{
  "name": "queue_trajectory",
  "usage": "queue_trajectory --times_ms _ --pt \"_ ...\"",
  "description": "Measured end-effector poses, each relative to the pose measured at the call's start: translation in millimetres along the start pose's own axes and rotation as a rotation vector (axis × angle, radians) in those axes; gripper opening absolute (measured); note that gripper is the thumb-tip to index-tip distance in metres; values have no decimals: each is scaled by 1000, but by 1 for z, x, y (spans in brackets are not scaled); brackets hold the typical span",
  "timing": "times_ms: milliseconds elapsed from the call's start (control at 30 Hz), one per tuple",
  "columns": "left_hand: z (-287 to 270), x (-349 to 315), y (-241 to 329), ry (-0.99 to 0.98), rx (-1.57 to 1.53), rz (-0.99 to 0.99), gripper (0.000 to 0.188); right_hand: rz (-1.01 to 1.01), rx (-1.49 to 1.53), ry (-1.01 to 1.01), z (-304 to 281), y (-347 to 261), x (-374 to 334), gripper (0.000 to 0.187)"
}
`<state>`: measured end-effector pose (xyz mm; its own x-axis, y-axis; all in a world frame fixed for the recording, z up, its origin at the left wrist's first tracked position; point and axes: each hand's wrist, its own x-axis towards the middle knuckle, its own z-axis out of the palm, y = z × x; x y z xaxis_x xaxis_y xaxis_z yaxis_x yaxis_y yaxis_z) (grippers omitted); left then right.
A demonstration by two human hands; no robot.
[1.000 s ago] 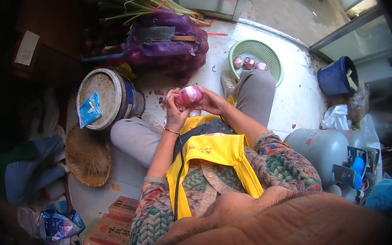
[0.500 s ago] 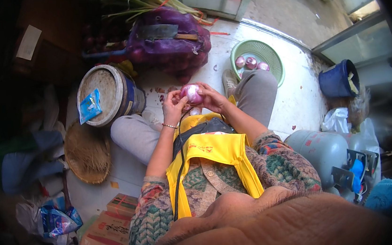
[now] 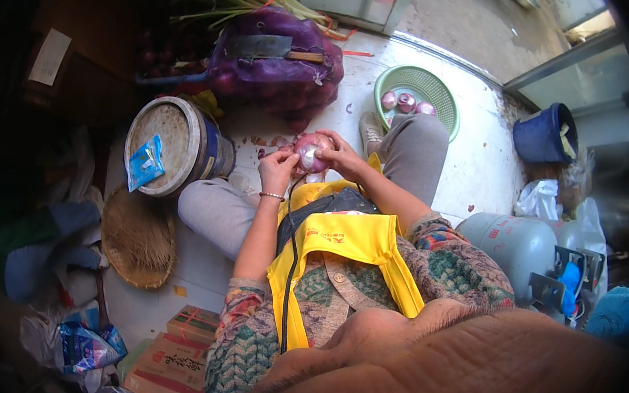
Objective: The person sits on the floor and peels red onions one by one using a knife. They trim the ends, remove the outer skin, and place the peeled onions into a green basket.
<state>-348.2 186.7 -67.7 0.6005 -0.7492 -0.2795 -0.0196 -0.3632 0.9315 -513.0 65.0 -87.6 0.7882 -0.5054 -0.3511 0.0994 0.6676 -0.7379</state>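
Between my knees I hold a red onion (image 3: 309, 154) in both hands. My left hand (image 3: 279, 171) grips its left side, fingers bent against the skin. My right hand (image 3: 338, 155) is closed round the right side, its thumb near a pale patch on the onion's face. Bits of onion skin (image 3: 267, 141) lie on the floor beyond my hands. To the right of my knee, a green colander (image 3: 451, 107) holds several peeled onions (image 3: 406, 102).
A purple net sack (image 3: 272, 72) of onions lies ahead, a cleaver (image 3: 262, 48) on top. Left are a lidded bucket (image 3: 166, 146) and a woven basket (image 3: 137, 240). A blue bucket (image 3: 540, 137) and grey gas cylinder (image 3: 507, 246) stand right; cardboard boxes (image 3: 168, 370) sit lower left.
The onion has turned in my hands, so a pale patch now faces up. My right fingers have shifted over its top. The view has moved slightly.
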Motion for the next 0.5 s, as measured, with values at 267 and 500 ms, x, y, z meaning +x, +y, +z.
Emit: queue_trajectory --times_ms 267,500 --pt "6 7 -21 69 244 105 18 -196 -353 119 7 5 0 73" --pt "14 5 -9 34 398 38 30 -295 -471 155 0 12 1 71"
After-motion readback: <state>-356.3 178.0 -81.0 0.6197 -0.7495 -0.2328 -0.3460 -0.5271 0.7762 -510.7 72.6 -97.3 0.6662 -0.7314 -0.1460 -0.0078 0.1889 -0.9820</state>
